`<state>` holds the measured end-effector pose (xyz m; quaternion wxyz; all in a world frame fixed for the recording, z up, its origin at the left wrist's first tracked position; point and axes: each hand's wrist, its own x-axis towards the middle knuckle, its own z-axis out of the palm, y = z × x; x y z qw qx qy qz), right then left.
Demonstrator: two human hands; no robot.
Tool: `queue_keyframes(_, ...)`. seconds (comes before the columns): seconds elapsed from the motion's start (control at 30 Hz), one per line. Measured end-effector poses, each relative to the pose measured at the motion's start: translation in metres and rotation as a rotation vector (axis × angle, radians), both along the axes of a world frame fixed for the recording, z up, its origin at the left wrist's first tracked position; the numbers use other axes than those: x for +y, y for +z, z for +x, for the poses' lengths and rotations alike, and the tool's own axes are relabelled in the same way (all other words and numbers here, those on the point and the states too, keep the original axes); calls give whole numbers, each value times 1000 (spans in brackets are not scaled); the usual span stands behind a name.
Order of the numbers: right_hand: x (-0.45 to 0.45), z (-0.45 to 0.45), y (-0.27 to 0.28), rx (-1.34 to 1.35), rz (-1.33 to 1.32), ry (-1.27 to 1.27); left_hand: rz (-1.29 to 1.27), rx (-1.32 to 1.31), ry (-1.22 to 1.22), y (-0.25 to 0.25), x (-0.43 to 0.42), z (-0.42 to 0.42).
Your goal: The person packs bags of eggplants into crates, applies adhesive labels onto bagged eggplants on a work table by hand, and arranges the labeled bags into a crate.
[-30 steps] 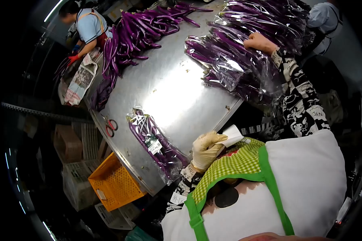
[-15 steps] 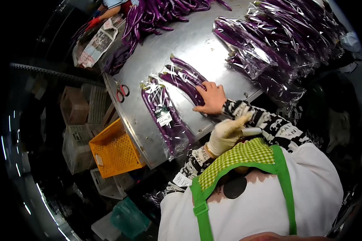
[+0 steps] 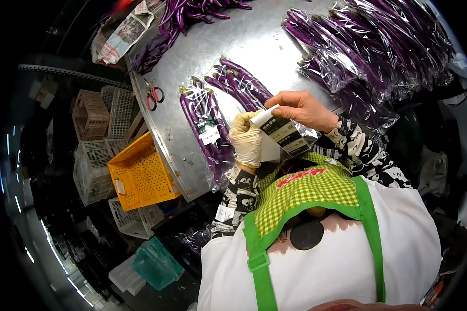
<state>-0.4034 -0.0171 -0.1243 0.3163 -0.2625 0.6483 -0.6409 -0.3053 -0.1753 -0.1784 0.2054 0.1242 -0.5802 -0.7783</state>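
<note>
A strip of printed labels (image 3: 283, 133) on white backing is stretched between my hands, close in front of my apron. My gloved left hand (image 3: 246, 139) is closed on the strip's left edge. My bare right hand (image 3: 311, 112) pinches its upper edge between thumb and fingers. Just beyond my hands lies a bag of long purple eggplants (image 3: 238, 83) in clear plastic, its near end hidden by them. To its left rests another bagged bunch of eggplants (image 3: 196, 115), with a white label (image 3: 209, 136) stuck on the plastic.
Bagged eggplants (image 3: 368, 52) are piled at the right of the metal table (image 3: 192, 57). Loose eggplants (image 3: 184, 13) lie at the back. Red-handled scissors (image 3: 153, 96) rest near the left edge. A yellow crate (image 3: 142, 173) and pale crates (image 3: 91, 171) stand beside the table.
My right hand has left the bagged eggplants and come back to the label strip. My left hand has risen leftward, and the strip is now spread out between both hands.
</note>
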Motion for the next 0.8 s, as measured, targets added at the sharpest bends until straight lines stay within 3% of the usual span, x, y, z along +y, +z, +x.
queue_keyframes(0.4, -3, -7, -6, 33, 78, 39, 11, -127, 59, -32, 14, 5)
queue_keyframes(0.5, -8, -8, -6, 194, 194, 71, -1, -126, 78, -42, 12, 5)
queue_keyframes(0.53, -9, -5, -7, 37, 154, 76, 10, -110, 91, -42, 13, 6)
queue_keyframes(0.67, -14, -8, -21, -151, 72, 99, 64, -162, 119, -37, 16, 11)
queue_keyframes(0.8, -20, -11, -20, 16, 107, 125, 66, -235, 157, -54, 22, 14)
